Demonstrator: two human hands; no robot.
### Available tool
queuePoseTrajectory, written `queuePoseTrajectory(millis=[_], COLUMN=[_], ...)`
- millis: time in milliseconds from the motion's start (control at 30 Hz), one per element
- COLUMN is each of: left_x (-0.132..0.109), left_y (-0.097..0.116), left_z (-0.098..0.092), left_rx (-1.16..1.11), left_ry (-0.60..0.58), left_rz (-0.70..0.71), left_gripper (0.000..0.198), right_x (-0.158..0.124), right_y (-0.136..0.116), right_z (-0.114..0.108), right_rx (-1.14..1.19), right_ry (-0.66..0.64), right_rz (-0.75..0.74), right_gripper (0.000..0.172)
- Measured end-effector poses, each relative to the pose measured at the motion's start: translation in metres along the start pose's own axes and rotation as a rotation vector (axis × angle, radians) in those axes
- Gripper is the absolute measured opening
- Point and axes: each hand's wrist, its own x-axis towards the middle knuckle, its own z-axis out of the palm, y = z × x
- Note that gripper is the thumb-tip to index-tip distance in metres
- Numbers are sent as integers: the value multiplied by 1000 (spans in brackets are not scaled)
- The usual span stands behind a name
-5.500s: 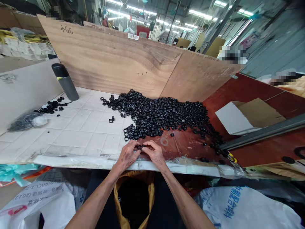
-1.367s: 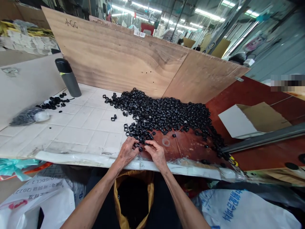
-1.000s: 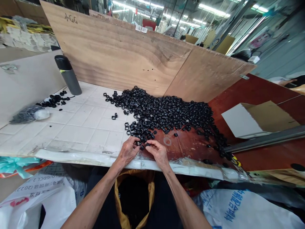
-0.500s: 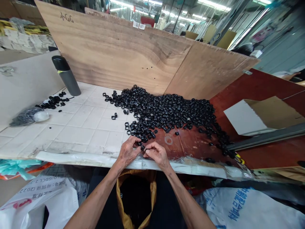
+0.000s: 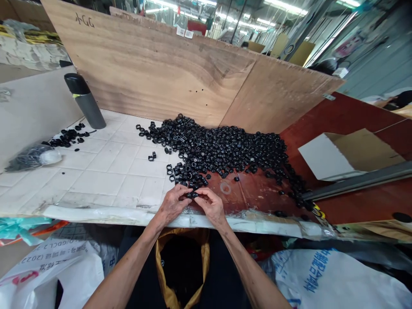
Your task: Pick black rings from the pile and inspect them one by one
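My left hand (image 5: pixel 175 201) and my right hand (image 5: pixel 210 207) meet over the near edge of the bench, fingertips pinched around small black plastic parts (image 5: pixel 192 195). Each hand seems to grip one end, and the parts sit close together between the fingers; their exact shape is partly hidden. Just beyond my fingertips spreads a large heap of black ring-shaped parts (image 5: pixel 222 146). Below my hands, at my lap, an open yellow-brown bag (image 5: pixel 206 262) has a dark inside.
A grey bottle (image 5: pixel 90 109) stands at the left, near loose black pieces (image 5: pixel 66 138) and a clear bag of dark parts (image 5: pixel 28 158). Plywood boards (image 5: pixel 154 64) wall the back. At right are an open carton (image 5: pixel 325 156) and a metal bar (image 5: pixel 357 180).
My hands have drawn together, and the black parts between my fingers are now lined up and close to touching. The view has shifted slightly.
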Motion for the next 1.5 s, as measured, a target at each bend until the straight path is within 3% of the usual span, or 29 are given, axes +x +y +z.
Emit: queuePoseTrajectory(millis=[200, 400, 633, 767, 900, 1033, 1100, 1233, 1400, 1500], left_x=[-1, -1, -2, -2, -1, -1, -1, -2, -3, -3], left_y=[4, 9, 12, 14, 16, 17, 16, 13, 9, 10], left_z=[1, -1, -1, -2, -3, -3, -3, -1, 1, 0], left_rx=[-95, -63, -87, -96, -63, -71, -83, -135, -124, -121], left_ry=[-34, -50, -51, -60, -86, -85, -86, -92, -69, -71], left_rz=[-95, 6, 3, -6, 21, 8, -3, -12, -19, -19], left_gripper=[25, 23, 21, 18, 16, 14, 15, 16, 18, 18], right_x=[-2, -3, -7, -8, -5, -4, -4, -6, -6, -5], right_y=[6, 8, 6, 3, 2, 0, -1, 0, -3, -6], right_z=[0, 4, 3, 0, 2, 4, 5, 5, 2, 2], right_rx=[-1, -8, -137, -151, -376, -434, -385, -168, -144, -95], right_ry=[-36, -22, -76, -110, -86, -40, 3, 23, -38, -31], right_rz=[114, 111, -15, 0, -76, -104, -85, 14, -82, -41], right_gripper=[23, 29, 22, 21, 42, 45, 43, 22, 16, 15])
